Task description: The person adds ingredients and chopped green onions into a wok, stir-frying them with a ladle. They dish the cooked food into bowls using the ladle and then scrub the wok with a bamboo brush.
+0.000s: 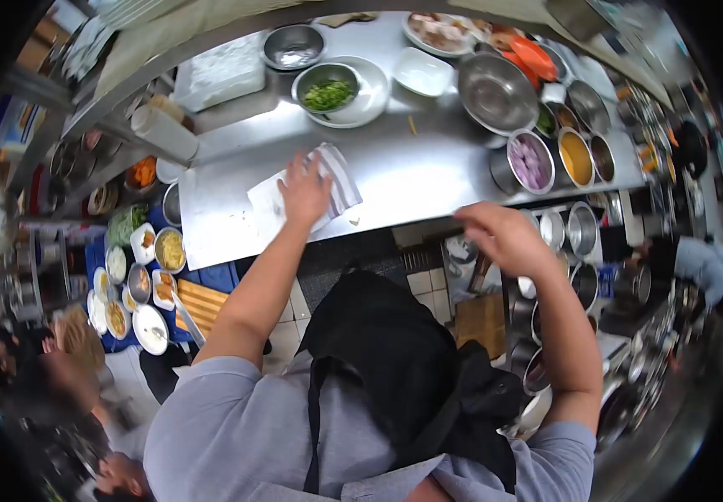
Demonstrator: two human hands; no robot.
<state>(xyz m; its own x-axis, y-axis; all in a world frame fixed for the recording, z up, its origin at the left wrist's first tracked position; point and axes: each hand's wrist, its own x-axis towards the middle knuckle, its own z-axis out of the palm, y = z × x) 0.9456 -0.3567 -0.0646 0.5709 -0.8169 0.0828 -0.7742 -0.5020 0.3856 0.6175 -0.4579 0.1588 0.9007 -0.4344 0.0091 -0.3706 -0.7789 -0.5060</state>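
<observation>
My left hand [305,194] lies on a white and grey striped cloth [343,177] on the steel table [428,171]. Its fingers are spread flat over the folded fabric. Off the table's front edge hovers my right hand [504,238], loosely bent with fingers partly extended, and nothing shows in it. Beyond the cloth, a steel bowl of chopped greens [328,94] sits on a white plate [376,96]. Nearest to my right hand on the table is a steel container of cut purple onion [530,163].
At the back are a white square dish [423,72] and a large steel bowl [497,90]. A container of yellow liquid [576,159] stands to the right. On the left, several filled bowls surround a wooden board [202,309] with a knife [187,320]. Other people are at lower left.
</observation>
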